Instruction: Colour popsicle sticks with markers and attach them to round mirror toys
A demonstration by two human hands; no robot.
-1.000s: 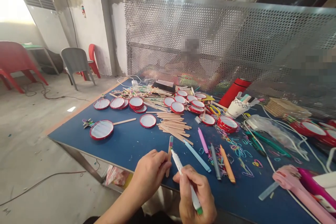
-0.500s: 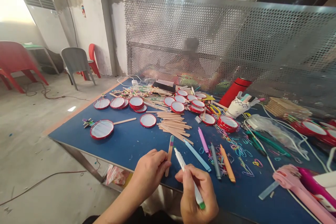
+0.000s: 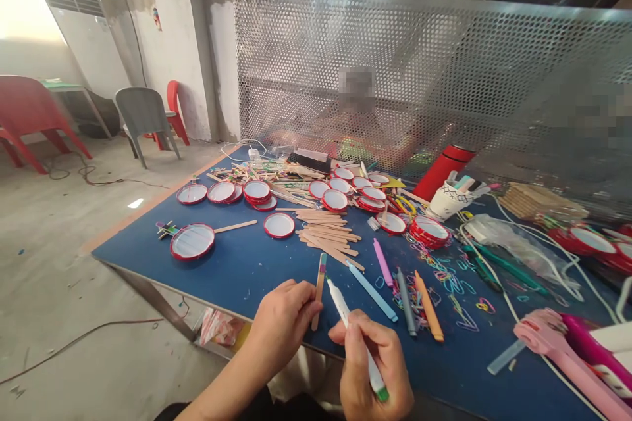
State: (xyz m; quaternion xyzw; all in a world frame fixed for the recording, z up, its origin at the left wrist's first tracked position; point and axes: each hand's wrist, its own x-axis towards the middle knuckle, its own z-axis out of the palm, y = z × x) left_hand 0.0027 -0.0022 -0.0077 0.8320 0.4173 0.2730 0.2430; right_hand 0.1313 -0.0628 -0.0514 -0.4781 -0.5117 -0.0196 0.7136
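My left hand (image 3: 282, 325) pinches a wooden craft stick (image 3: 320, 284) with coloured bands at its far end, held flat over the blue table (image 3: 237, 270). My right hand (image 3: 372, 368) grips a white marker with a green end (image 3: 345, 316); its tip sits just right of the stick's upper half. Both hands are at the table's near edge.
Loose markers (image 3: 395, 283) and coloured rubber bands (image 3: 444, 276) lie to the right. A pile of plain craft sticks (image 3: 328, 233) and several red-rimmed round lids (image 3: 257, 192) lie farther back. A red bottle (image 3: 441, 171), a paper cup (image 3: 447, 200) and a perforated metal screen (image 3: 419, 79) stand behind; a person sits beyond it.
The marker in my right hand has drawn back slightly toward me along the stick. My left hand and the stick have barely moved.
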